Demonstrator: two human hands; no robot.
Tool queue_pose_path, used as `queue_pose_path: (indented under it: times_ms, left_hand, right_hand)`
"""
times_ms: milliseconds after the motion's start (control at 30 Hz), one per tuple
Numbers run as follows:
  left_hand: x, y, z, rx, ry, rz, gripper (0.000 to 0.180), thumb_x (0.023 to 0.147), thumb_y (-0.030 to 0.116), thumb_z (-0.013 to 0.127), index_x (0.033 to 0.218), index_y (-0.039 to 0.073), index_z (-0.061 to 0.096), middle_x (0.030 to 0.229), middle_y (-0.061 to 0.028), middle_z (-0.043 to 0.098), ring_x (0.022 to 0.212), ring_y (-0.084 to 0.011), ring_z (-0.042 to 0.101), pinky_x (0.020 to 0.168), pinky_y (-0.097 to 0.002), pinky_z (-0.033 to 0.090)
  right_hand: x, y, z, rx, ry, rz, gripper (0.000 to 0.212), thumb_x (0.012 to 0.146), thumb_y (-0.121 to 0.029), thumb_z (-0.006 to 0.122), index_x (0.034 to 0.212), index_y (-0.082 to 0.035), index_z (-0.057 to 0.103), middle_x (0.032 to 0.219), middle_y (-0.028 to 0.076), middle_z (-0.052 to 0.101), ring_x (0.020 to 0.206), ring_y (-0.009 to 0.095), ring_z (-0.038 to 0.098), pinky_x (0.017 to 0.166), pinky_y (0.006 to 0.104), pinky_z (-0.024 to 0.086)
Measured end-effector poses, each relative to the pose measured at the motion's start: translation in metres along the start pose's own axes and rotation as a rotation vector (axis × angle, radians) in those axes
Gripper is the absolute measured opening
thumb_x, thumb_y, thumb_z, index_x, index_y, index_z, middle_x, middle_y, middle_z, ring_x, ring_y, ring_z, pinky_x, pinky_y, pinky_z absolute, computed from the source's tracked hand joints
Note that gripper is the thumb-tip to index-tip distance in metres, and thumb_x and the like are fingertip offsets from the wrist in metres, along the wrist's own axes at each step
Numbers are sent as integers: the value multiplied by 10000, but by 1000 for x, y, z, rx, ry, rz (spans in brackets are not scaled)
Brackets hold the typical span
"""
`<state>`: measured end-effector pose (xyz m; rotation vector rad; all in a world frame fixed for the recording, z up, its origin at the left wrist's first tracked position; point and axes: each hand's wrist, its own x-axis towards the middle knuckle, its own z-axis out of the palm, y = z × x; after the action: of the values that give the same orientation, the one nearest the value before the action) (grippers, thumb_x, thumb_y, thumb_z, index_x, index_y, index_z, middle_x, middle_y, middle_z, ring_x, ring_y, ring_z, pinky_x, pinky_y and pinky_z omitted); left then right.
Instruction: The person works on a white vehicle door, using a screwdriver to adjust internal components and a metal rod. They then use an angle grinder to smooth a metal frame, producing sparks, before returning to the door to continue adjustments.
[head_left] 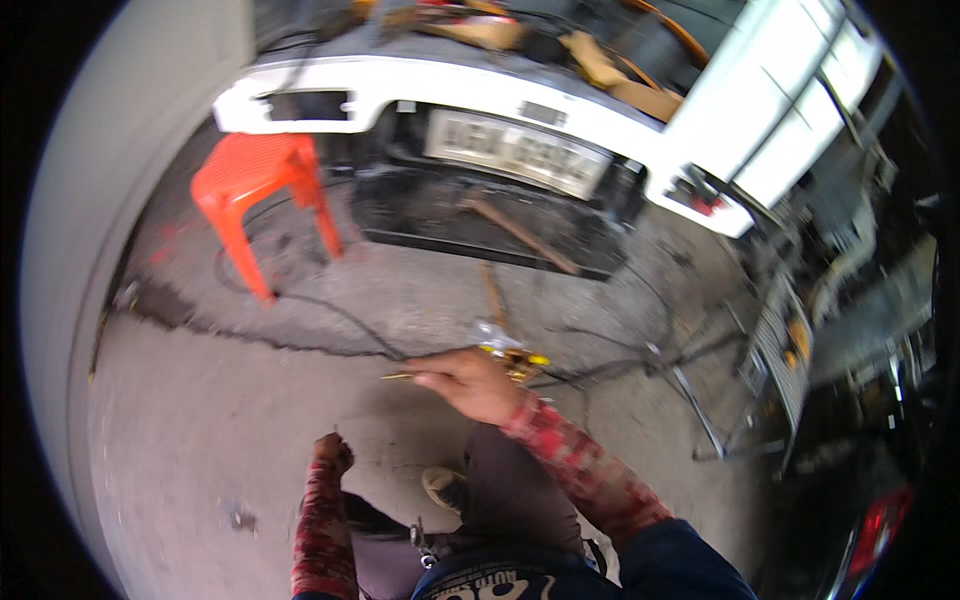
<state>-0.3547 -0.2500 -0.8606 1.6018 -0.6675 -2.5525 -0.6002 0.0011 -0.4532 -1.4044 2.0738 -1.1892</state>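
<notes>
My right hand (465, 383) reaches out ahead of me with its fingers pinched together. From its fingertips a thin yellowish rod (396, 376) sticks out to the left; its kind is too blurred to tell. Lower and to the left, my left hand (335, 455) is closed near my knee, and a tiny thin tip shows above it, too small to name. Just beyond my right hand, on the floor, lie a clear plastic bag (488, 336) and a jumble of brass-coloured and yellow small parts (520, 362). Both my forearms wear red patterned sleeves.
Ahead is a white vehicle's rear (400, 80) with a number plate (520, 150). A hammer (520, 236) lies on the black panel below it. An orange plastic stool (255, 170) stands at left. Cables (340, 312) cross the floor; a metal step (780, 350) is at right.
</notes>
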Motion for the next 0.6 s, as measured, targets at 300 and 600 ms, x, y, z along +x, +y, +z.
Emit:
queue_pose_path:
  times_ms: [300, 600]
  left_hand:
    - [54, -58, -16, 782, 618, 386, 449, 812, 47, 663, 1237, 24, 519, 910, -167, 660, 674, -336, 672, 577, -469, 550]
    - [38, -124, 53, 1180, 1055, 402, 563, 858, 213, 752, 1332, 41, 501, 1054, -186, 663, 1033, -366, 638, 940, -435, 518]
  right_hand:
    - [-9, 32, 32, 227, 5, 112, 266, 986, -188, 696, 1207, -45, 739, 1115, 150, 766, 990, 273, 750, 883, 335, 565]
    - [15, 89, 23, 39, 98, 258, 238, 966, -179, 704, 1157, -47, 756, 1055, 179, 762, 904, 302, 758, 803, 355, 582]
